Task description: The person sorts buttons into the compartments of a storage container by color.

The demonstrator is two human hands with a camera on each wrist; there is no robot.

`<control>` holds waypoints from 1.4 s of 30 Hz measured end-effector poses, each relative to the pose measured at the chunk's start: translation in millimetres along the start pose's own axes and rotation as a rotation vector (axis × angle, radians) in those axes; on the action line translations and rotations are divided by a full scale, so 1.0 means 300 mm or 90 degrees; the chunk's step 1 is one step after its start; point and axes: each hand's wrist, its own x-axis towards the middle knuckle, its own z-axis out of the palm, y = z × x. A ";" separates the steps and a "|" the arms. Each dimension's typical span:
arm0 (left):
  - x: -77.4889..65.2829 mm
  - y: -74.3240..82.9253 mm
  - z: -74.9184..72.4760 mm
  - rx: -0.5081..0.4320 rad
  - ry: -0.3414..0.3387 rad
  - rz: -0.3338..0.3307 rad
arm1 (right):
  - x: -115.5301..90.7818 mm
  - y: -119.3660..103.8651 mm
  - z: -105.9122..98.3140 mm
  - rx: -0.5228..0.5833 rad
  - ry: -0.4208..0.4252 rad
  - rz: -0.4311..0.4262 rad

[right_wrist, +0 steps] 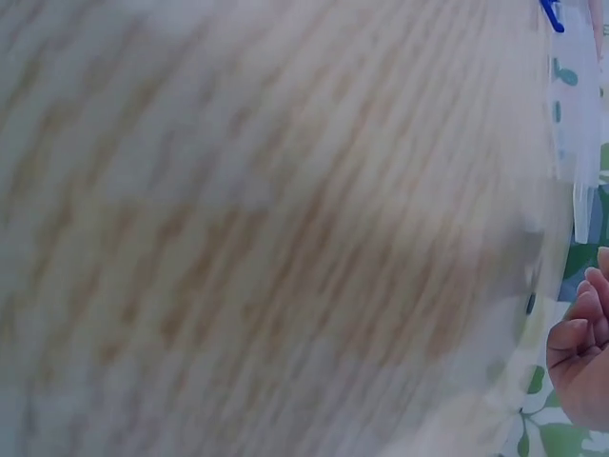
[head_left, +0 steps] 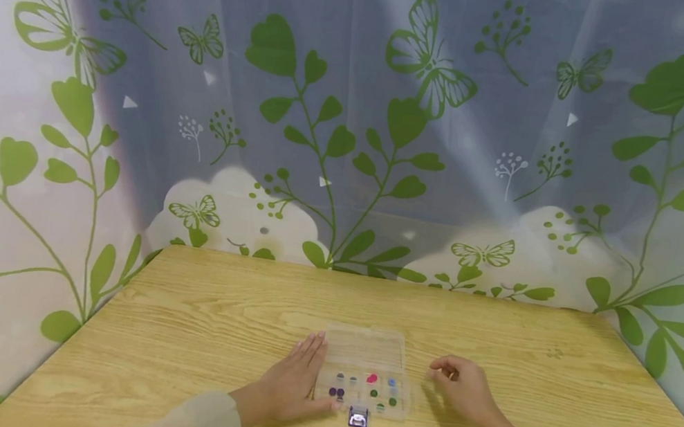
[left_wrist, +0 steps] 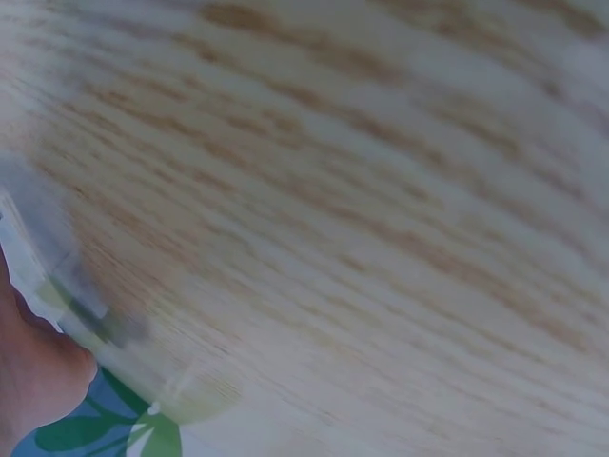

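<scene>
A clear plastic compartment box (head_left: 359,410) lies on the table with its transparent lid (head_left: 365,347) folded back. Small round pieces in dark purple, pink (head_left: 372,378), blue and green sit in its compartments. My left hand (head_left: 293,382) rests along the box's left side, fingers straight and thumb near the front corner. To the right of the box, apart from it, my right hand (head_left: 463,388) has loosely curled fingers (right_wrist: 582,333), with no object visible in them. A small purple-edged piece with a bright glare (head_left: 359,418) is at the box's front edge.
The wood-grain table (head_left: 214,297) extends around the box on all sides. Behind it hangs a curtain (head_left: 350,138) printed with green leaves and butterflies. A small mark (head_left: 555,353) shows on the table at the right.
</scene>
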 end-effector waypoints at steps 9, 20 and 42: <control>0.001 -0.002 0.002 0.014 0.002 -0.006 | -0.006 0.032 -0.016 -0.010 -0.001 0.031; 0.003 -0.003 0.002 0.056 0.024 0.006 | 0.002 0.071 -0.025 -0.028 -0.031 0.035; 0.004 -0.007 0.008 0.048 0.022 0.012 | 0.006 0.073 -0.006 -0.072 -0.027 0.023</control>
